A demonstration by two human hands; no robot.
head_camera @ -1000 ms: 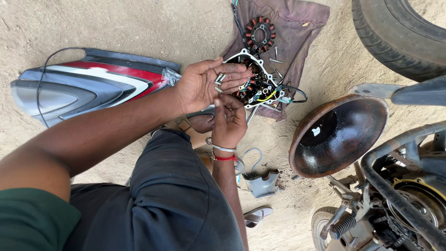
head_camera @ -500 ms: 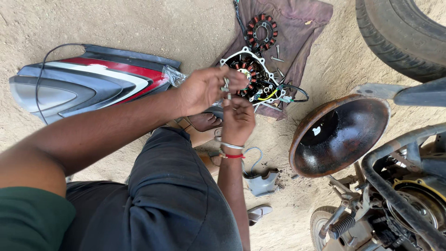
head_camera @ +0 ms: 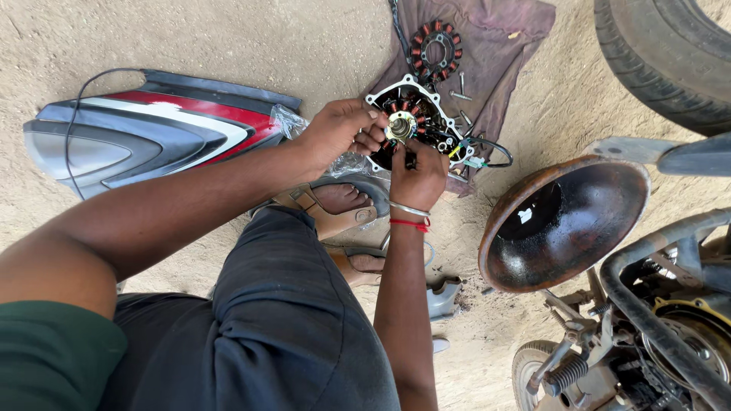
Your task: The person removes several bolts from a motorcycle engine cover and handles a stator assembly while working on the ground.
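Note:
My left hand [head_camera: 340, 131] and my right hand [head_camera: 415, 176] meet over a small round metal part [head_camera: 399, 126] with a brass-coloured centre. The left fingertips pinch its edge. The right hand grips from below, its fingers closed beneath the part. Just behind them on a brown cloth [head_camera: 509, 46] lies a black engine cover with copper coils and a white gasket rim [head_camera: 426, 114], with wires trailing to its right. A second ring of copper coils [head_camera: 436, 47] rests farther back on the cloth. Loose bolts [head_camera: 460, 96] lie beside it.
A red, white and grey body panel [head_camera: 145, 133] lies on the sandy ground at left. A rusty bowl-shaped headlight shell [head_camera: 563, 221] and motorcycle frame parts [head_camera: 655, 327] stand at right. A tyre [head_camera: 662, 53] fills the top right. My sandalled feet [head_camera: 335, 205] are below the hands.
Both hands have shifted slightly right toward the coil cover. The round metal part now shows between the fingers, where the left palm covered it before.

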